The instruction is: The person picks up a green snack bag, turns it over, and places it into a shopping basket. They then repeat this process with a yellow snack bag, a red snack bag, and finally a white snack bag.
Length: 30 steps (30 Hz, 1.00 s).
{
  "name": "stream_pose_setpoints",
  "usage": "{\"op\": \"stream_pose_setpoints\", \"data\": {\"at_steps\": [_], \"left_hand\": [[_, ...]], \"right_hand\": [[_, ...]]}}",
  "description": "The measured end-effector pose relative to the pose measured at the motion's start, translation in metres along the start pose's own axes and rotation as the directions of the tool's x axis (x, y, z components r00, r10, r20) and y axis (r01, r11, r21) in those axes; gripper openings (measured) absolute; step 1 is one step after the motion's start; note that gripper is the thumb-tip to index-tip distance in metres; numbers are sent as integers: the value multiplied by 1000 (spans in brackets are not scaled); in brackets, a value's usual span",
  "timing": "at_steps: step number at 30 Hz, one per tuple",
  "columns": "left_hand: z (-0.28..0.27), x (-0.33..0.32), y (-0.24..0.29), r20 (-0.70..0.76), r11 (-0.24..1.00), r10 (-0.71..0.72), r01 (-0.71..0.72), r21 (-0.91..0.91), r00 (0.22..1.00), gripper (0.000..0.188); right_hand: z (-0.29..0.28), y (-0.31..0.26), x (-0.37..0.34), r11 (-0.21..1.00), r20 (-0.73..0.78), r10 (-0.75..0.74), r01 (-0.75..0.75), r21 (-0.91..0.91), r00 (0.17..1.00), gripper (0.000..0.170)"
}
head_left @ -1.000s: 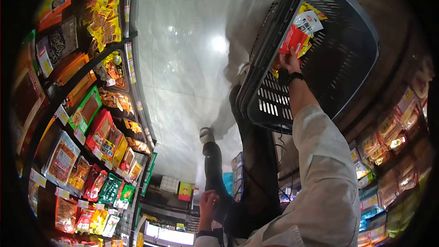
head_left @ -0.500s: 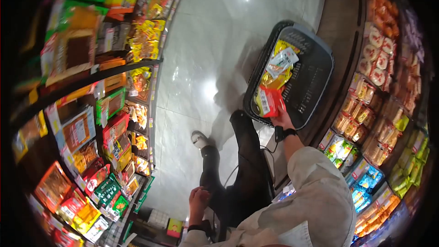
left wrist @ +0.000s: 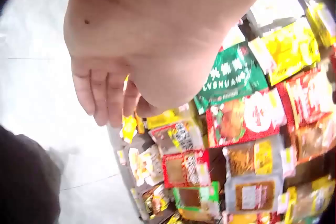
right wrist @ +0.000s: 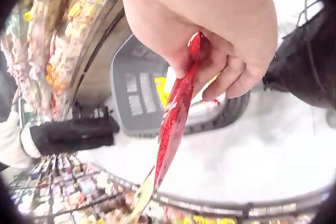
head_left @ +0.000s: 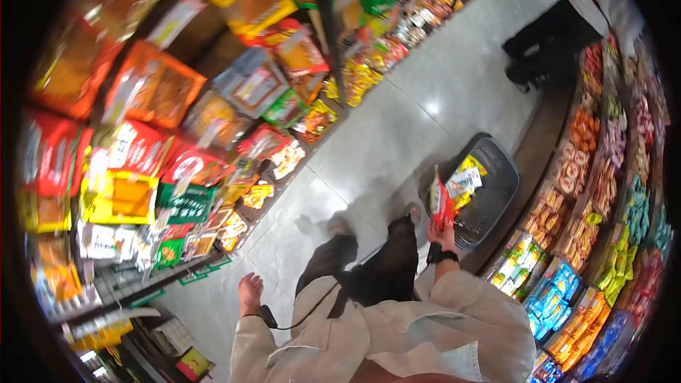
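My right hand (head_left: pixel 443 234) pinches a red snack packet (head_left: pixel 440 202) by its near end, over the near left rim of a dark grey shopping basket (head_left: pixel 498 202). In the right wrist view the packet (right wrist: pixel 176 111) shows edge-on between thumb and fingers. Inside the basket, along its left side, lie a white packet (head_left: pixel 464 182) and yellow packets (head_left: pixel 471 164). My left hand (head_left: pixel 250 292) hangs free beside my body with relaxed fingers. Its palm side (left wrist: pixel 142 35) fills the top of the left wrist view, with shelf goods behind it.
Shelves of bagged snacks, among them a green packet (head_left: pixel 186 202), line the left. Curved bins with blue wrapped snacks (head_left: pixel 552 298) run along the right. Between them is a grey tiled floor (head_left: pixel 383 149). Another person's dark-trousered legs (head_left: pixel 550 42) stand at the far right.
The right hand has lifted the red packet from inside the basket to its near left rim. The left hand has swung outward and its fingers have loosened. The head view has turned toward the left shelves.
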<state>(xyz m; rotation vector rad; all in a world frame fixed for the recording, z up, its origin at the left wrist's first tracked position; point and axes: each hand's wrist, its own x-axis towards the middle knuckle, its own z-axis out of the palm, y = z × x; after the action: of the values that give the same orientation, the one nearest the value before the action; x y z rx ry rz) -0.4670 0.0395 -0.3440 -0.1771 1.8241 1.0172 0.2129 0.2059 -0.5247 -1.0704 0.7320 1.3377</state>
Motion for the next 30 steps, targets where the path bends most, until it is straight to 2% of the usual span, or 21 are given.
{"op": "stream_pose_setpoints", "data": {"at_steps": [1, 3, 4, 5, 7, 10, 12, 14, 16, 17, 20, 21, 22, 23, 24, 25, 26, 27, 28, 29, 30], "left_hand": [[-17, -2, 9, -35, 998, 45, -46, -40, 998, 48], [-35, -17, 28, -90, 984, 116, -127, -123, 989, 47], [-34, -27, 39, -108, 974, 143, -159, -162, 984, 45], [-31, -37, 47, -77, 960, 195, -206, -190, 978, 42], [5, -83, 82, -3, 949, 241, -236, -210, 971, 33], [54, -146, 118, 178, 918, 372, -332, -218, 911, 28], [79, -177, 125, 237, 886, 451, -400, -235, 860, 27], [94, -207, 128, 450, 900, 436, -393, -190, 779, 36], [97, -233, 124, 665, 949, 305, -276, -152, 682, 41], [97, -249, 121, 756, 967, 234, -224, -119, 611, 43], [99, -304, 111, 681, 905, 291, 37, -423, 672, 44], [95, -310, 106, 661, 927, 296, -41, -372, 690, 42], [89, -314, 101, 640, 941, 303, -116, -318, 706, 41], [84, -320, 96, 616, 947, 314, -188, -262, 723, 40], [80, -337, 77, 557, 901, 420, -257, -350, 716, 36], [78, -345, 68, 508, 875, 473, -320, -363, 719, 35], [75, -352, 57, 456, 850, 518, -379, -365, 724, 35], [71, -362, 45, 405, 830, 551, -431, -353, 729, 34], [70, -375, 37, 343, 794, 597, -471, -385, 726, 32], [66, -388, 29, 330, 803, 590, -493, -336, 737, 32], [63, -399, 21, 318, 811, 582, -508, -290, 748, 32]], "right_hand": [[27, 23, -47, 998, 9, 54, -54, -24, 999, 26], [65, 57, -117, 978, 293, 141, -87, -190, 946, 32], [97, 77, -170, 955, 410, 148, -22, -296, 900, 28], [98, 84, -178, 903, 475, 214, 13, -430, 853, 34], [143, 117, -257, 763, 535, 137, 256, -594, 834, 35], [185, 152, -335, 497, 712, 146, 571, -653, 687, 35], [196, 167, -361, 317, 806, 210, 741, -591, 553, 31], [209, 181, -398, 175, 855, 307, 858, -483, 419, 28], [224, 189, -439, 29, 919, 385, 994, -106, 87, 29], [225, 193, -458, -21, 896, 437, 995, 100, -81, 30], [212, 201, -484, 28, 820, 533, 973, 229, -209, 33], [207, 200, -488, 40, 790, 561, 961, 275, -249, 33], [203, 198, -490, 82, 728, 616, 943, 321, -301, 40], [195, 198, -498, 15, 801, 561, 970, 243, -209, 45], [184, 191, -509, -38, 848, 515, 985, 168, -124, 49], [177, 189, -514, -91, 893, 449, 993, 74, -25, 53], [177, 184, -512, -150, 904, 417, 974, 171, -94, 62], [174, 179, -501, 12, 891, 453, 1000, -8, 2, 60], [169, 174, -483, 160, 860, 501, 965, -208, 102, 58], [167, 168, -479, 283, 806, 559, 868, -408, 196, 56], [167, 158, -477, 251, 703, 650, 792, -556, 287, 46]]}}
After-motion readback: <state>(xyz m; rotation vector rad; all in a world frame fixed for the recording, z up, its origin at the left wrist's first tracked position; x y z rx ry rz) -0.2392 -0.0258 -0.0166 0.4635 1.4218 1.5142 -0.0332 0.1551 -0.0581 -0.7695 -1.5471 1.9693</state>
